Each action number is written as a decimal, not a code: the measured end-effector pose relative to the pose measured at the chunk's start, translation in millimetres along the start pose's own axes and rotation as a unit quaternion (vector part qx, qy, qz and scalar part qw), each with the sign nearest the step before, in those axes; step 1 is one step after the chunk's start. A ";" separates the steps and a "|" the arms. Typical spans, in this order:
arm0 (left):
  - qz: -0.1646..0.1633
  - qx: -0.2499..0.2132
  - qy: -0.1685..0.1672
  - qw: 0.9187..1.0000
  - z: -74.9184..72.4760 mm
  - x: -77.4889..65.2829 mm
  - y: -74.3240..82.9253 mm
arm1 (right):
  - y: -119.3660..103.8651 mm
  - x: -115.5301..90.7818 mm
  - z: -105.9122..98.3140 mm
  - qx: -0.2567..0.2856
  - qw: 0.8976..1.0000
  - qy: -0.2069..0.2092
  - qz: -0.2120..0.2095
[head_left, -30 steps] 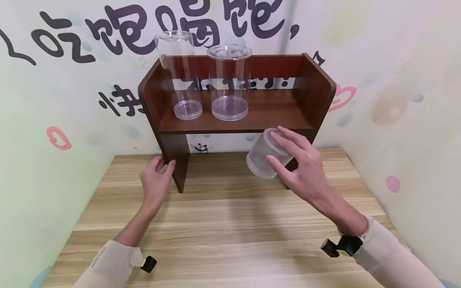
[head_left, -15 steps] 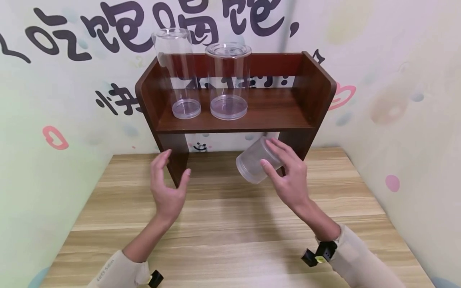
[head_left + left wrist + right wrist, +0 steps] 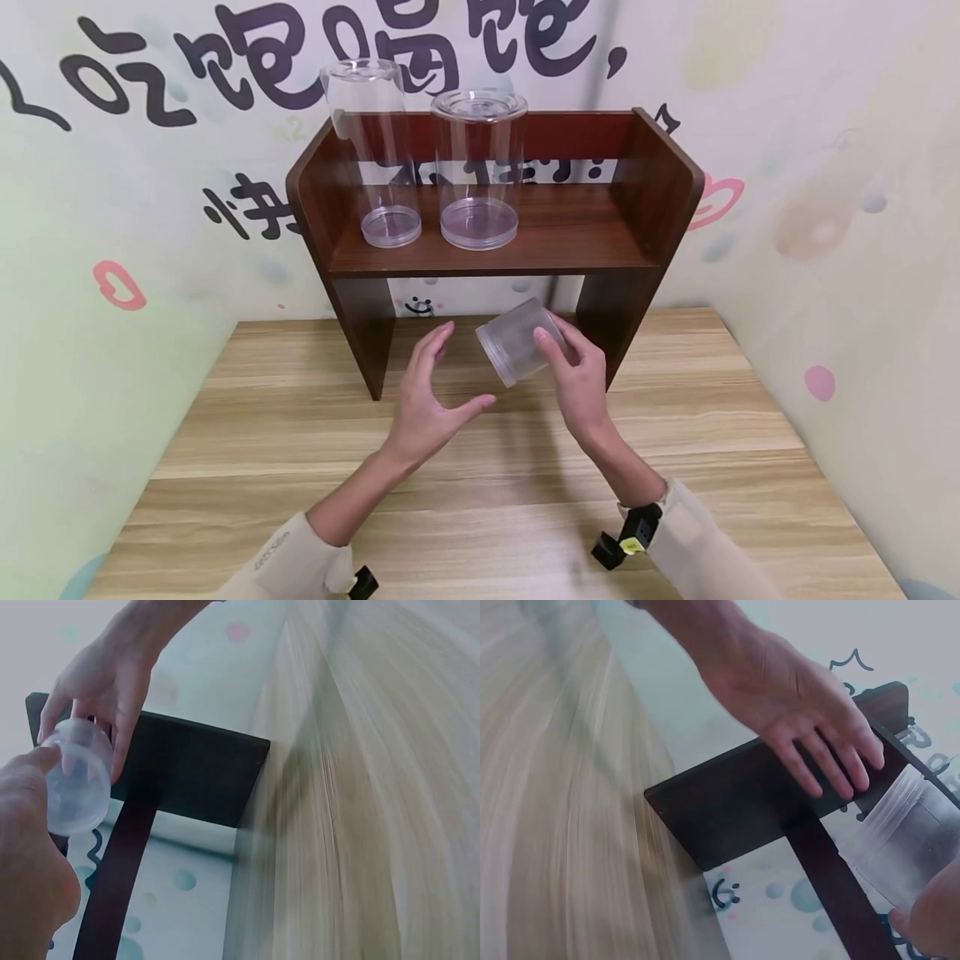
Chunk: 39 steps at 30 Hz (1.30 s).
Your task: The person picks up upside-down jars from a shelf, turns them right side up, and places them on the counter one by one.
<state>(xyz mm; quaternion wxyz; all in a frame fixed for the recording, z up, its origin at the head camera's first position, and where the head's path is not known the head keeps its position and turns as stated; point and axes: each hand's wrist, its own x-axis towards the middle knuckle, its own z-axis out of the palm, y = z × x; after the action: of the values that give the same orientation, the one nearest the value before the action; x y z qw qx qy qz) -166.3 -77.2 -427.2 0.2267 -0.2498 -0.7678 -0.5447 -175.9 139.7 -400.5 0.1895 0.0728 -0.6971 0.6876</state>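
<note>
My right hand grips a translucent plastic jar by its base end, thumb on the near side. The jar is tilted in the air in front of the shelf's lower opening, its lidded end toward the left. My left hand is spread, thumb and fingers apart, just left of the lidded end and not touching it in the head view. In the right wrist view the left hand shows fingers extended near the jar. The left wrist view shows the right hand behind the jar.
A dark brown two-tier wooden shelf stands on the wood-grain table against the wall. On its upper board stand a tall clear jar at the left and a wider clear jar beside it. Walls close in both sides.
The left hand has left the shelf's left side panel and moved right toward the jar. My right hand has brought the jar left and slightly down, tilting it further.
</note>
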 end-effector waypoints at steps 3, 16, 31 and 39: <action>-0.020 -0.008 -0.006 1.000 7.3 2.5 -1.3 | 2.9 -0.9 5.5 0.035 0.999 0.005 0.035; -0.050 -0.038 0.008 0.998 23.9 3.1 -8.9 | 10.1 -5.7 23.8 0.210 0.964 0.014 0.165; -0.040 0.016 -0.023 0.999 5.0 4.4 -11.4 | 20.2 -4.3 11.2 0.131 0.965 -0.072 0.218; -0.056 0.024 -0.054 0.997 -13.0 6.5 -7.9 | 24.5 -7.9 0.8 0.050 0.970 -0.123 0.202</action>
<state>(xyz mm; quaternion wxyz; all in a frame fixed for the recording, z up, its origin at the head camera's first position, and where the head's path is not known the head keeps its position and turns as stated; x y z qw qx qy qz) -175.3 -90.9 -425.0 0.1596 -0.2298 -0.8048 -0.5234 -177.7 138.7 -426.1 -0.0444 0.0244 -0.6799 0.7316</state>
